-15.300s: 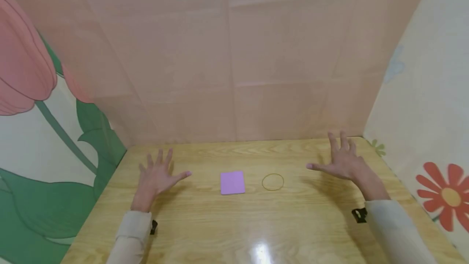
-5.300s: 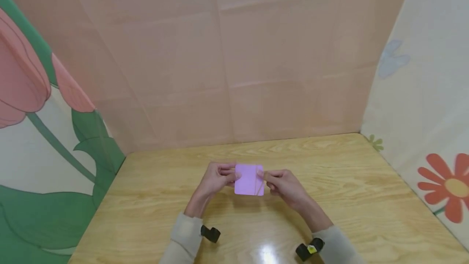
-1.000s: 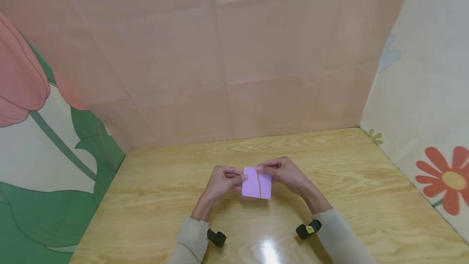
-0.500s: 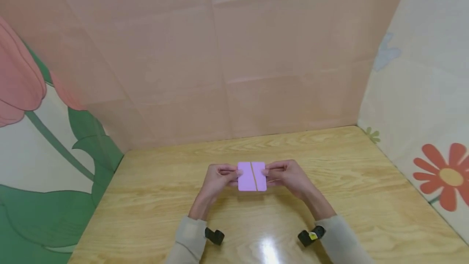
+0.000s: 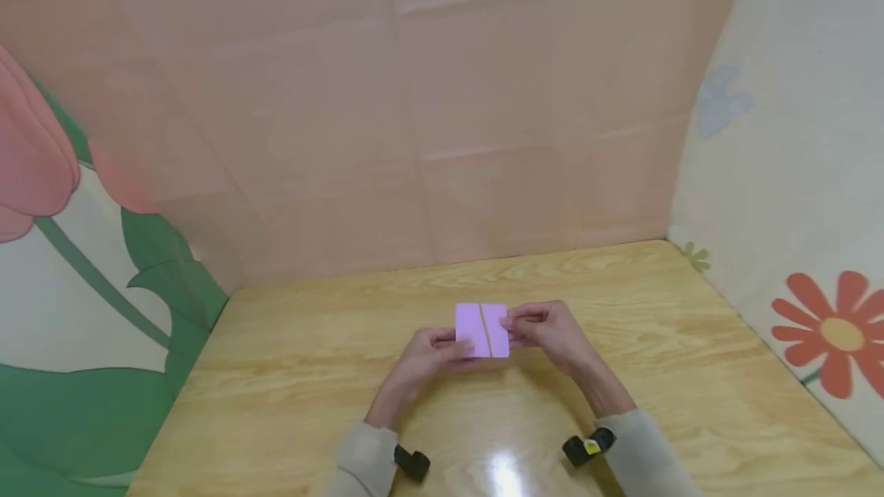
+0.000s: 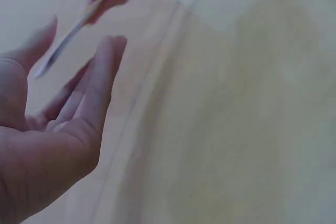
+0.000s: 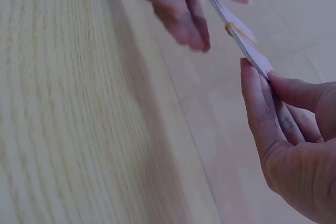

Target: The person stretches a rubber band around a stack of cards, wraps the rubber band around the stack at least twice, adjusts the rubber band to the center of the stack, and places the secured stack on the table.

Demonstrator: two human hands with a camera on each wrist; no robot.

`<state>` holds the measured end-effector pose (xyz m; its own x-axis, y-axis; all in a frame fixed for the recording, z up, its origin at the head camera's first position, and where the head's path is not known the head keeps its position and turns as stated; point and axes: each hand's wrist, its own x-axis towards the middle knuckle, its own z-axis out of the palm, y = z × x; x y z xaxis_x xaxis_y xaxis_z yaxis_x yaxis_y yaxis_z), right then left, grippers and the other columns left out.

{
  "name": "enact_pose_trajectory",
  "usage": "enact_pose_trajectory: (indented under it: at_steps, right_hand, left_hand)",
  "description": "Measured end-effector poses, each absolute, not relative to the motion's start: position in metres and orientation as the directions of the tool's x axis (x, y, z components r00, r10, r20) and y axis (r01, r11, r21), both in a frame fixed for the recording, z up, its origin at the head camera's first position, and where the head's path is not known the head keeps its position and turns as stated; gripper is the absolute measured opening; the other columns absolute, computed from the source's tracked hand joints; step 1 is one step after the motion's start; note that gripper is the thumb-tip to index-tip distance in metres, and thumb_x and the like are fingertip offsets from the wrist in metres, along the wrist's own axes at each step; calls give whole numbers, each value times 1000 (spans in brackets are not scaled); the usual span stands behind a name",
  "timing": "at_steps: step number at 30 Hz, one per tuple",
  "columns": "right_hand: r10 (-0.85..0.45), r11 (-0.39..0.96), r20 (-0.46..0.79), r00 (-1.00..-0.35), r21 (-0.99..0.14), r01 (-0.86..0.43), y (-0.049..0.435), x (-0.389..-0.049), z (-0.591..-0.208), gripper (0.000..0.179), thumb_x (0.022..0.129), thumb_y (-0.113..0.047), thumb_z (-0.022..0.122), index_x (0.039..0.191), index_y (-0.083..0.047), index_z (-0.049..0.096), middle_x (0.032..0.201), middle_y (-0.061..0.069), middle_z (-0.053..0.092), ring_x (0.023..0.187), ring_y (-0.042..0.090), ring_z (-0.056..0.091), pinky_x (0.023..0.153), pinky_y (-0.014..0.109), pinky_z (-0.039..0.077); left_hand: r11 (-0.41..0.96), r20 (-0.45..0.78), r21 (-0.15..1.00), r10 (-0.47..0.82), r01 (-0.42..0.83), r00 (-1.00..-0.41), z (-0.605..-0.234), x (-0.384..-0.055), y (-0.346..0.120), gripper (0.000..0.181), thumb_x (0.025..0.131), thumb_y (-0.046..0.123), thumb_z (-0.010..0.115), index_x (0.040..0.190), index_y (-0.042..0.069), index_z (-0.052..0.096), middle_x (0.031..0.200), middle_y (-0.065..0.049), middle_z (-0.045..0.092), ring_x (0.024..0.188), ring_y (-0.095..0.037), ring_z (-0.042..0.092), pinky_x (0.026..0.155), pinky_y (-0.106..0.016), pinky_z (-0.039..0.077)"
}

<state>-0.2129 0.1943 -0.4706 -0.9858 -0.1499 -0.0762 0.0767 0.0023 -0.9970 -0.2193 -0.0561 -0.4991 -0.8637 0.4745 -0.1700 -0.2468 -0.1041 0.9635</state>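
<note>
A thin stack of purple square cards (image 5: 470,324) is held up above the table in the head view. A yellowish rubber band (image 5: 486,330) runs round its middle, slightly slanted, and also shows over the stack's edge in the right wrist view. My right hand (image 5: 555,332) pinches the stack's right side between thumb and fingers, as the right wrist view confirms. My left hand (image 5: 428,359) is at the lower left corner, thumb in front and fingers behind. In the left wrist view a gap shows between the left fingers (image 6: 100,82) and the stack.
The wood-grain table (image 5: 290,374) extends around both hands. A plain pinkish sheet (image 5: 311,136) hangs behind it, with flower-printed cloths at left and right. Black wrist cameras (image 5: 412,464) sit at both cuffs.
Earliest, cards and band lay apart on the table with both hands spread. Later the band went round the stack and moved toward its middle. Just now the left hand slid lower and loosened.
</note>
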Motion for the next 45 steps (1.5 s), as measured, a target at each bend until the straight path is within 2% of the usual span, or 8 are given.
enact_pose_trajectory:
  at_steps: [5, 8, 12, 18, 23, 30, 37, 45]
  right_hand:
    - [-151, -11, -80, -985, -997, 82, 195, -211, -475, 30, 97, -1, 71, 116, 22, 66, 91, 8, 80, 77, 18, 79, 76, 36, 70]
    - [-141, -1, -79, -987, -997, 80, 195, -210, -477, 30, 98, 0, 70, 117, 22, 65, 92, 9, 80, 78, 18, 79, 76, 36, 70]
    - [-139, -1, -73, -988, -997, 74, 195, -212, -475, 30, 98, -1, 69, 117, 21, 66, 93, 9, 80, 79, 17, 79, 77, 35, 70]
    - [-139, 1, -70, -988, -998, 70, 197, -214, -471, 33, 98, -1, 69, 120, 22, 64, 95, 11, 81, 79, 17, 79, 77, 35, 70]
    - [-137, -16, -77, -988, -997, 80, 197, -217, -472, 32, 98, 0, 69, 120, 22, 65, 92, 8, 81, 79, 18, 79, 78, 37, 70]
    - [-136, -37, -43, -990, -998, 49, 197, -218, -466, 34, 98, 2, 68, 122, 25, 62, 93, 11, 80, 77, 20, 80, 79, 38, 69]
    - [-135, -17, -53, -989, -998, 56, 200, -216, -466, 36, 98, 3, 69, 123, 26, 60, 95, 15, 80, 76, 17, 79, 77, 35, 70]
    - [-132, 19, -72, -989, -997, 70, 199, -216, -468, 33, 98, 0, 70, 121, 22, 64, 97, 14, 80, 78, 19, 79, 79, 36, 70]
  left_hand:
    - [-145, -208, 933, 530, -329, -822, -508, -202, -35, 32, 95, 1, 75, 122, -12, 67, 105, -21, 79, 96, -30, 80, 96, -45, 65]
    - [-179, -210, 925, 499, -336, -841, -510, -197, -25, 31, 93, 1, 76, 120, -11, 68, 101, -19, 79, 93, -30, 80, 94, -45, 66]
    - [-189, -222, 923, 452, -336, -864, -508, -196, -19, 31, 93, 4, 77, 120, -9, 69, 101, -23, 79, 91, -29, 81, 91, -43, 67]
    - [-175, -241, 921, 450, -349, -860, -507, -200, -19, 28, 94, 8, 78, 116, -8, 71, 100, -25, 79, 87, -26, 81, 88, -41, 68]
    - [-180, -239, 923, 426, -340, -873, -505, -203, -19, 27, 92, 8, 80, 111, -8, 73, 93, -21, 80, 80, -22, 80, 84, -40, 69]
    - [-172, -197, 943, 398, -284, -896, -498, -209, -24, 25, 90, 7, 81, 106, -11, 75, 82, -12, 80, 74, -19, 79, 76, -34, 70]
    - [-155, -212, 944, 395, -292, -894, -499, -213, -37, 26, 91, 5, 80, 109, -14, 74, 85, -14, 81, 75, -18, 79, 77, -34, 69]
    - [-116, -243, 929, 528, -352, -814, -504, -213, -36, 27, 94, 6, 78, 113, -12, 72, 94, -18, 81, 81, -19, 80, 87, -40, 68]
